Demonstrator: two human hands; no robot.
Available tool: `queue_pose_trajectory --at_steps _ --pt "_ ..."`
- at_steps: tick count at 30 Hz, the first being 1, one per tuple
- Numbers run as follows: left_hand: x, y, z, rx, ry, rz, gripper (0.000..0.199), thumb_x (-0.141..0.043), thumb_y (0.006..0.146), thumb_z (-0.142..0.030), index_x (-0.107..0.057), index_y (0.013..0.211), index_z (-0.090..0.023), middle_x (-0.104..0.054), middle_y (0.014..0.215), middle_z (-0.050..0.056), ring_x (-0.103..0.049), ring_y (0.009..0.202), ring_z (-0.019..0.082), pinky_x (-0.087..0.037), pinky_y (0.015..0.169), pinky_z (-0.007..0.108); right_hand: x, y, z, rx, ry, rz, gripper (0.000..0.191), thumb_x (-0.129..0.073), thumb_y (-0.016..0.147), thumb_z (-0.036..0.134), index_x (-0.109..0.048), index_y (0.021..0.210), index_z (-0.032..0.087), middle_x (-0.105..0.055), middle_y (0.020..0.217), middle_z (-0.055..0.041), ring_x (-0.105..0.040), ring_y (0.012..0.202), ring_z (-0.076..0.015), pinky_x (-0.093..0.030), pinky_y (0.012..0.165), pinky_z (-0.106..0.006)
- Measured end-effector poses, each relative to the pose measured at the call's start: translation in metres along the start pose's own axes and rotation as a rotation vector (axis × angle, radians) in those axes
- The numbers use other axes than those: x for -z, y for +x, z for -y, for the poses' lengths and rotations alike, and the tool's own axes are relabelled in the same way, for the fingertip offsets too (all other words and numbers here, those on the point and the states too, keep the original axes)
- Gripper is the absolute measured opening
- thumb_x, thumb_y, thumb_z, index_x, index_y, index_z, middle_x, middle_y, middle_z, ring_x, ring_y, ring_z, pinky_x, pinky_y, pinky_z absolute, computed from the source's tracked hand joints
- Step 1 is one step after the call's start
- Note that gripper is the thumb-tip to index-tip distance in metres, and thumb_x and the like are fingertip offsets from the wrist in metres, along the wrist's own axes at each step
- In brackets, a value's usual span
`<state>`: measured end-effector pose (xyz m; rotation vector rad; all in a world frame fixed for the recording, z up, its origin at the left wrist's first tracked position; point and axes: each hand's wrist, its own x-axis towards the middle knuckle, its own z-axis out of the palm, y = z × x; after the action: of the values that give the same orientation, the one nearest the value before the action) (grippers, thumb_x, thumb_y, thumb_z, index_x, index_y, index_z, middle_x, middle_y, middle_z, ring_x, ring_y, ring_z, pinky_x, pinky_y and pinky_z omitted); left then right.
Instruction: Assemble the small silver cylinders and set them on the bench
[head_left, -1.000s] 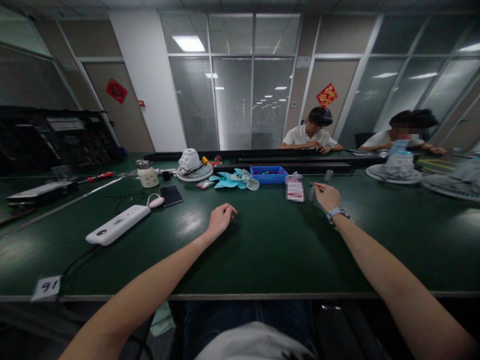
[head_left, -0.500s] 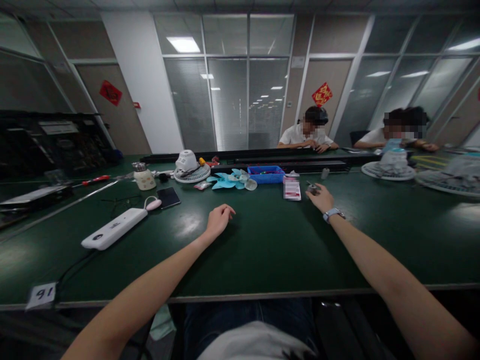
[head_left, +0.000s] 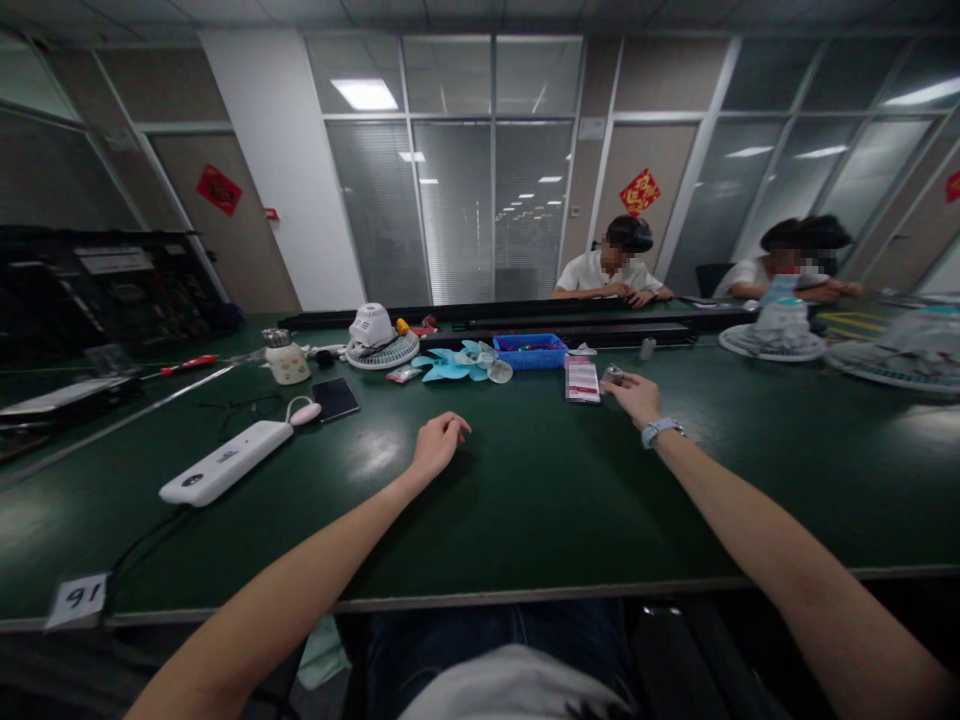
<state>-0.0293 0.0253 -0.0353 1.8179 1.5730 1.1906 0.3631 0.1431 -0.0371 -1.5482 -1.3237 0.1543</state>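
Observation:
My left hand (head_left: 441,444) rests on the green table (head_left: 517,520) with its fingers curled loosely; I cannot make out anything in it. Near the back right, my right hand (head_left: 636,398) pinches a small metallic part (head_left: 613,374), just right of a white and pink packet (head_left: 583,380). Behind the packet stands a blue tray (head_left: 530,351) with small items inside. Light blue fan blades (head_left: 455,362) lie left of the tray, beside a white fan housing (head_left: 373,335).
On the left are a white power strip (head_left: 226,462), a phone (head_left: 335,397), a bottle (head_left: 286,358) and a red screwdriver (head_left: 189,365). Another fan (head_left: 780,332) stands at the right. Two people sit across the table. A small clear object (head_left: 646,348) stands behind my right hand.
My right hand has moved slightly left with the small part, closer to the packet. My left hand has stayed nearly still.

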Motion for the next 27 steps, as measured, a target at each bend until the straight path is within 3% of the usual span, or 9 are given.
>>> queue_pose_trajectory --at_steps 3,8,12,17,27 --pt "0.001 -0.002 -0.003 -0.005 -0.004 0.012 0.029 -0.041 0.082 -0.024 -0.070 0.081 -0.019 -0.064 0.067 0.001 -0.062 0.066 0.016 -0.045 0.062 0.024 -0.014 -0.026 0.034 0.029 0.112 0.103 0.048 -0.080 0.065 0.043 -0.070 0.100 0.012 -0.076 0.092 -0.0132 -0.073 0.084 -0.0248 -0.058 0.074 -0.034" --pt "0.003 -0.009 -0.016 -0.112 -0.062 0.079 0.033 -0.056 0.085 -0.039 -0.068 0.108 -0.019 -0.067 0.076 0.001 -0.062 0.072 0.016 -0.045 0.064 0.024 -0.037 -0.105 0.099 0.130 0.474 0.539 0.044 -0.085 0.062 0.037 -0.066 0.096 0.015 -0.075 0.093 -0.0110 -0.072 0.084 -0.0226 -0.060 0.077 -0.037" --pt "0.002 -0.016 -0.025 -0.259 -0.008 0.104 0.041 -0.059 0.086 -0.051 -0.068 0.117 -0.025 -0.070 0.087 0.002 -0.059 0.079 0.017 -0.042 0.067 0.026 -0.037 -0.154 0.127 0.198 0.478 0.706 0.039 -0.084 0.063 0.036 -0.065 0.092 0.016 -0.075 0.086 -0.0071 -0.071 0.076 -0.0197 -0.059 0.070 -0.034" --pt "0.000 -0.018 -0.026 -0.357 0.061 0.146 0.031 -0.059 0.088 -0.046 -0.074 0.109 -0.028 -0.072 0.096 0.003 -0.058 0.090 0.020 -0.041 0.077 0.030 -0.029 -0.165 0.132 0.289 0.462 0.752 0.038 -0.080 0.069 0.039 -0.063 0.094 0.017 -0.074 0.090 -0.0058 -0.071 0.081 -0.0196 -0.057 0.074 -0.034" --pt "-0.002 -0.020 -0.032 -0.350 0.062 0.106 0.028 -0.062 0.087 -0.046 -0.076 0.103 -0.029 -0.069 0.098 0.005 -0.055 0.097 0.023 -0.042 0.083 0.034 -0.023 -0.169 0.139 0.338 0.473 0.820 0.035 -0.076 0.074 0.044 -0.063 0.095 0.019 -0.073 0.091 -0.0036 -0.070 0.083 -0.0197 -0.056 0.077 -0.035"
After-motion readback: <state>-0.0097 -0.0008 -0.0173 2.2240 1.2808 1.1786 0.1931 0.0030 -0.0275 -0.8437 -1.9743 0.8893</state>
